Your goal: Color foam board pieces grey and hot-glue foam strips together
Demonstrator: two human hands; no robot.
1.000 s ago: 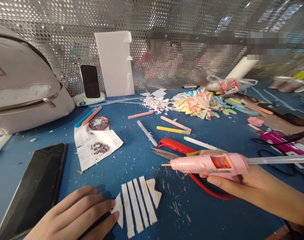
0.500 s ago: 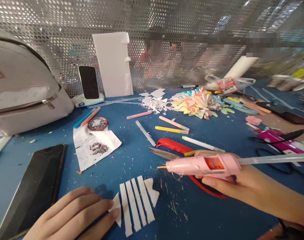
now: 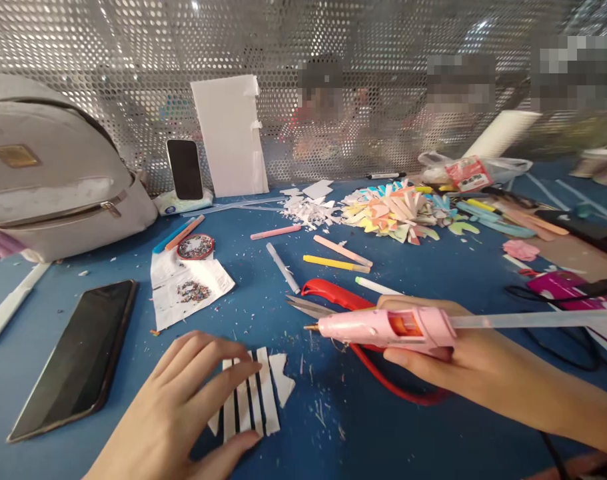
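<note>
My right hand [image 3: 428,347] is wrapped around a pink hot glue gun [image 3: 373,328], its brass nozzle pointing left and a long clear glue stick [image 3: 528,319] coming out of its back. Beneath it lie red-handled scissors [image 3: 338,293], partly hidden by the gun and hand. My left hand [image 3: 193,393] is open, thumb and fingers apart over several narrow white strips [image 3: 268,393] lying side by side. Its fingers reach across the strips' upper ends; whether they touch cannot be made out. A jagged white scrap [image 3: 282,380] lies right of the strips.
A dark phone [image 3: 76,360] lies at left, before a grey backpack [image 3: 58,180]. Behind are felt-tip markers [image 3: 336,263], a paper sheet with beads [image 3: 183,300], heaped coloured scraps [image 3: 393,213] and another upright phone [image 3: 185,170]. A perforated metal panel [image 3: 148,100] backs the blue table.
My left hand has moved right and up, from the leftmost white piece to over the strips, with its thumb spreading away. My right hand with the glue gun appears slightly further left.
</note>
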